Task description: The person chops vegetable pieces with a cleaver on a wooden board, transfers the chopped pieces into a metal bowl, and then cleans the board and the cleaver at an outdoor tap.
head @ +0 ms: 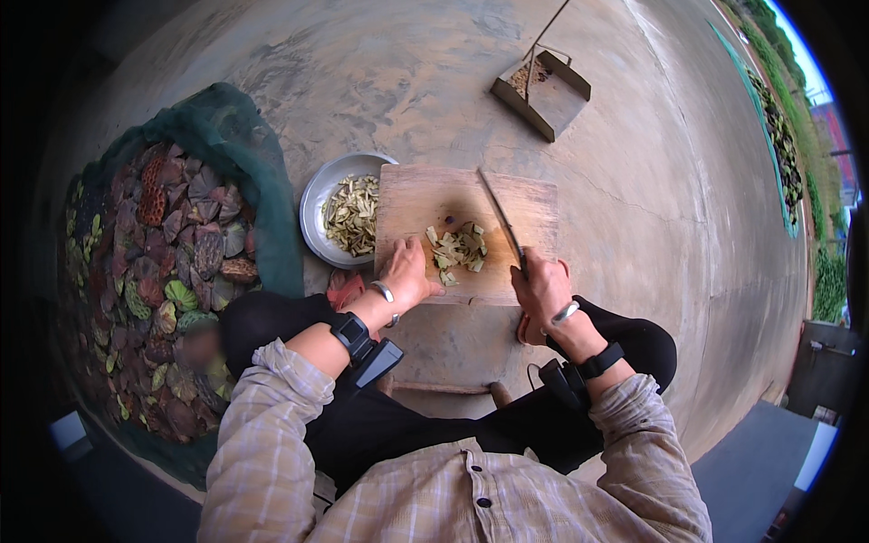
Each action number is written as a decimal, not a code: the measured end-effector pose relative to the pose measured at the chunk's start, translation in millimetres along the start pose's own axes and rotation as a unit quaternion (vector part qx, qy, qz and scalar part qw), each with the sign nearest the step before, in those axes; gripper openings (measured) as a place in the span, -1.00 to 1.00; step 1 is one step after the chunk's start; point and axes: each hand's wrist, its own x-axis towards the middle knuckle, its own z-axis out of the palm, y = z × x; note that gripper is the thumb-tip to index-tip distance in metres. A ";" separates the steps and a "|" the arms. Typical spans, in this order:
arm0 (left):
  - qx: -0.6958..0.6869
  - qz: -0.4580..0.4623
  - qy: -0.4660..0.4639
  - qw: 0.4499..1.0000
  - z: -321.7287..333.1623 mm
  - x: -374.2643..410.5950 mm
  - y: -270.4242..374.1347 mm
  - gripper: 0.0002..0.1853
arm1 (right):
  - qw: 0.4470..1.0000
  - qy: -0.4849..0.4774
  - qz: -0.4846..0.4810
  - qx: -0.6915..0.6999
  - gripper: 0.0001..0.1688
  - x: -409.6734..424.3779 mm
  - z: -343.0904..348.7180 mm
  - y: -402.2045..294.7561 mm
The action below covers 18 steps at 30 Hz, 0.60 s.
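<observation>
My right hand grips the dark handle of a knife, its blade pointing up and away over the right half of a wooden cutting board. At the board's left near part rests my left hand, thumb spread from the bent fingers, with nothing seen in it. Chopped pale green plant pieces lie in a small heap between the hands, and a small dark bit sits just beyond them. Left of the board, partly under its edge, stands a metal basin holding many cut slivers.
A green mesh sheet at the left bears a large pile of dried and green lotus seed pods. A metal dustpan with debris stands on the concrete floor ahead. Far right lies another pile on green netting. A wooden stool rung shows below the board.
</observation>
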 end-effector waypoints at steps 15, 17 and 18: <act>0.064 0.050 0.060 0.995 21.5 16.6 14.7 -0.13 | 0.993 -0.026 -0.022 0.116 -0.80 -17.0 20.8 -14.0; 0.059 0.056 0.073 0.994 22.5 16.7 15.1 -0.17 | 0.989 -0.016 -0.001 0.148 -0.79 -15.4 13.5 -12.8; 0.051 0.069 0.078 0.993 15.5 13.7 26.4 -0.19 | 0.987 -0.007 0.015 0.161 -0.78 -15.8 9.9 -8.7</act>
